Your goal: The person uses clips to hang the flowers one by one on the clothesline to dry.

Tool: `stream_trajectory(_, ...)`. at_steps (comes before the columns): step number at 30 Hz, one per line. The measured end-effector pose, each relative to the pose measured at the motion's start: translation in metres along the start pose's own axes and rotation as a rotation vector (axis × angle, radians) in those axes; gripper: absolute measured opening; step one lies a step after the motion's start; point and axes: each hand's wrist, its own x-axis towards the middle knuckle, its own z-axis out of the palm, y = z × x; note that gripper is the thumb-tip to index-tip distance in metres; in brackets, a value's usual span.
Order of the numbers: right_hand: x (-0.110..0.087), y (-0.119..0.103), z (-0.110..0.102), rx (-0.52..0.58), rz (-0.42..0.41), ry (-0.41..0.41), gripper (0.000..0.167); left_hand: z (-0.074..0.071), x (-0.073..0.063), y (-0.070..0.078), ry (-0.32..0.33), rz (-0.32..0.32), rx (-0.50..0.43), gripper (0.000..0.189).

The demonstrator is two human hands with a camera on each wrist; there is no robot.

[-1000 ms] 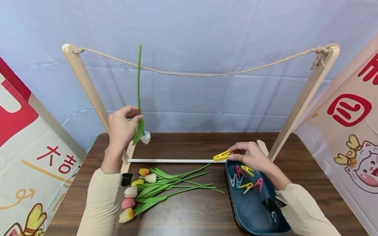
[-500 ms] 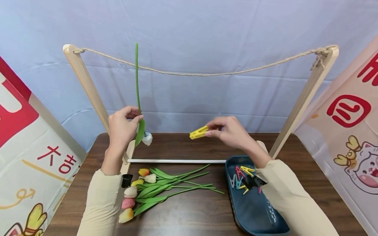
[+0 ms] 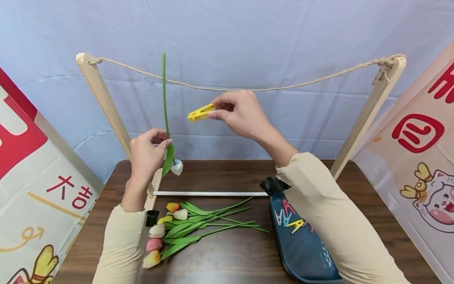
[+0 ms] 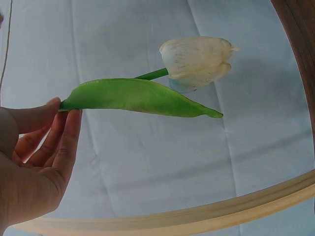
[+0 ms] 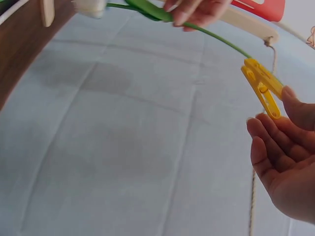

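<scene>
My left hand (image 3: 148, 152) pinches the stem of a white artificial tulip (image 4: 197, 61), which hangs head down with its green stem (image 3: 164, 94) rising past the rope (image 3: 205, 88). A long leaf (image 4: 133, 96) droops beside the bloom. Between thumb and fingers, my right hand (image 3: 244, 114) holds a yellow clothespin (image 3: 200, 113) in the air, below the rope and right of the stem. In the right wrist view the clothespin (image 5: 262, 88) has its handle ends at the fingers. Whether the stem touches the rope I cannot tell.
Several tulips (image 3: 154, 244) lie on the brown table (image 3: 227, 256), stems to the right. A blue tray (image 3: 301, 260) at the right holds several clothespins (image 3: 296, 225), partly hidden by my right sleeve. Wooden posts (image 3: 106, 102) carry the rope; a white rod (image 3: 213, 193) runs low between them.
My right hand has carried the yellow clothespin up and left from above the tray to near the stem. The left hand and its tulip have barely shifted.
</scene>
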Motion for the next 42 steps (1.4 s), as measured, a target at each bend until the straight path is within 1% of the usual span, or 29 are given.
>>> stream_trajectory(5, 0.016, -0.016, -0.002, 0.016, 0.018, 0.07, 0.016, 0.001, 0.0, 0.001, 0.002, 0.014, -0.006, 0.009)
stream_trajectory(11, 0.029, -0.028, -0.003, 0.008, -0.032, 0.191, 0.015, 0.002, -0.001, 0.003, -0.003, 0.021, -0.012, 0.009)
stream_trajectory(16, 0.034, -0.032, -0.002, -0.03, -0.057, 0.277, 0.012, 0.003, -0.002, 0.003, -0.004, 0.029, -0.013, 0.008)
stream_trajectory(21, 0.034, -0.033, 0.001, -0.08, -0.049, 0.334, 0.013, 0.006, -0.002, 0.002, -0.013, 0.023, -0.018, 0.009)
stream_trajectory(24, 0.034, -0.032, 0.003, -0.116, -0.035, 0.335, 0.015, 0.007, -0.003, 0.001, -0.015, 0.025, -0.016, 0.008)
stream_trajectory(27, 0.035, -0.031, 0.006, -0.139, -0.015, 0.311, 0.015, 0.008, -0.003, -0.001, -0.019, 0.03, -0.014, 0.008)
stream_trajectory(29, 0.037, -0.031, 0.008, -0.14, 0.006, 0.288, 0.013, 0.009, -0.004, -0.001, -0.022, 0.033, -0.009, 0.008)
stream_trajectory(33, 0.039, -0.03, 0.011, -0.149, 0.027, 0.273, 0.014, 0.011, -0.005, -0.003, -0.03, 0.039, -0.002, 0.009)
stream_trajectory(38, 0.04, -0.03, 0.014, -0.158, 0.033, 0.268, 0.016, 0.011, -0.007, -0.004, -0.041, 0.042, 0.002, 0.01)
stream_trajectory(42, 0.039, -0.03, 0.016, -0.146, 0.04, 0.237, 0.015, 0.012, -0.008, -0.006, -0.043, 0.039, -0.004, 0.01)
